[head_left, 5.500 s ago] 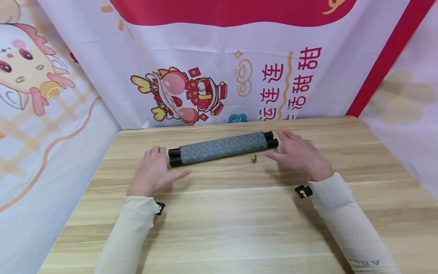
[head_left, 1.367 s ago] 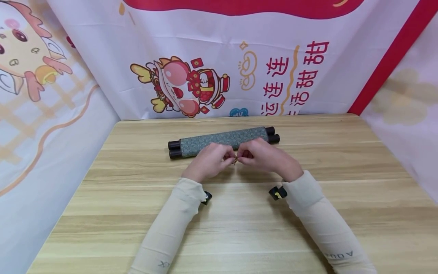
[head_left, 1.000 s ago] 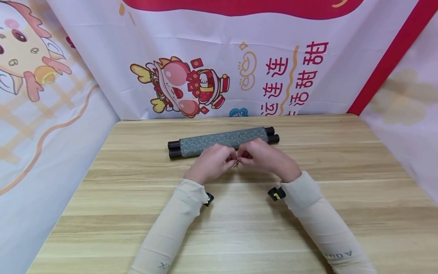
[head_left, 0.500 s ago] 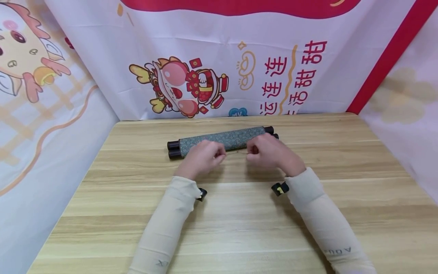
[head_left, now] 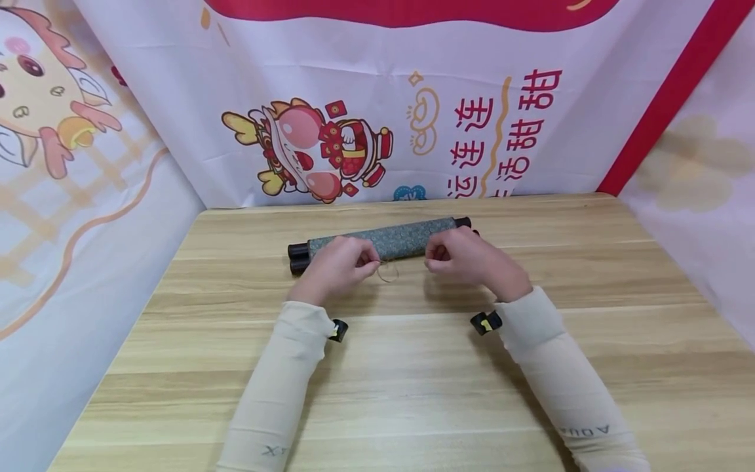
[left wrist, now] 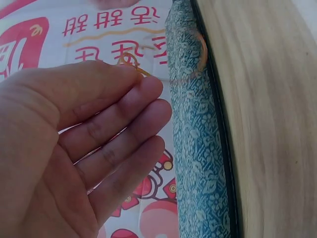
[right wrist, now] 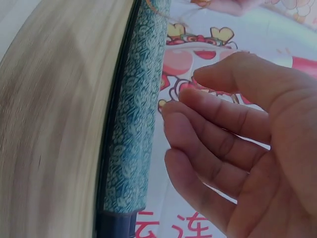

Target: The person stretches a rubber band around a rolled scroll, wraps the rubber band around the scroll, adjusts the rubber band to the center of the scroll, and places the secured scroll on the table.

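At twelve o'clock on the worktop (head_left: 407, 373), the scroll (head_left: 407, 240) lies not yet opened; at its six, fingers of the left hand (head_left: 339, 265) pinch the thin loop (left wrist: 143, 72), already picked up; at the loop's three, the right hand (head_left: 474, 261) is empty, loosely curled.

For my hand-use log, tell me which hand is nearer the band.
Left. The left hand pinches the band; the right hand is apart from it, off to the right, holding nothing.

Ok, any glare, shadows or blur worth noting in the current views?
Head view: pale glare on the table, soft shadow beside the right sleeve; left wrist view: the rubber band blurs to a faint streak in front of the roll; right wrist view: the table looks smeared.
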`<state>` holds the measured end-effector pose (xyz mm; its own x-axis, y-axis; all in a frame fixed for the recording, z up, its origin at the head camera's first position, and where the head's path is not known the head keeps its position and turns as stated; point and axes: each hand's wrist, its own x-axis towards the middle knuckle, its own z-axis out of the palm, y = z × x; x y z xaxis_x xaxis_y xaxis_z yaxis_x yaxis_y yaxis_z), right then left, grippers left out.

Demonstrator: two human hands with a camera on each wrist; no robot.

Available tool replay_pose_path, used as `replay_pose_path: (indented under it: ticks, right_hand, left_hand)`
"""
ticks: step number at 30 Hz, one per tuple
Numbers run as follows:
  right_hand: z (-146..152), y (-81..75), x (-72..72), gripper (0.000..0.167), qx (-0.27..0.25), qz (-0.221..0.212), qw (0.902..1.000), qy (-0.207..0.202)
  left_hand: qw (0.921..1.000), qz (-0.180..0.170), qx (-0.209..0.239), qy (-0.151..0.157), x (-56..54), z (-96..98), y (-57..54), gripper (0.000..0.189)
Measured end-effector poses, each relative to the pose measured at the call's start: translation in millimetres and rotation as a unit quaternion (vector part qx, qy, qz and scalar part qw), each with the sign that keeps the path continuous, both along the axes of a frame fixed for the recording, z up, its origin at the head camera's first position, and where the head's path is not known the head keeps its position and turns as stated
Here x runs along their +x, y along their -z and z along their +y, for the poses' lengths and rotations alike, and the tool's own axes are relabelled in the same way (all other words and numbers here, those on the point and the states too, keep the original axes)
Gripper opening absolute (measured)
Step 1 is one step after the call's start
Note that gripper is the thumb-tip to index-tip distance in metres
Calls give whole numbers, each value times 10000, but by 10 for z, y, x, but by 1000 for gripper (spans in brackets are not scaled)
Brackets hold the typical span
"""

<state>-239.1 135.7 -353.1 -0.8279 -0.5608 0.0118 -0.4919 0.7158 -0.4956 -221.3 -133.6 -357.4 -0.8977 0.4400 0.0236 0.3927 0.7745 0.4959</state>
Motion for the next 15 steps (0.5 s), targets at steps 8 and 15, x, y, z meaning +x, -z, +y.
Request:
replay_pose_path:
  ticks: [8, 15]
  right_hand:
    - [-153, -25, 86, 15, -101, 71, 9991, -401]
    - [-267, 29, 126, 13, -85, 126, 9972, -735]
  left_hand:
    - [9991, 223, -77, 339, 32, 161, 9, 12]
    - [9976, 319, -114, 600, 88, 284, 27, 9]
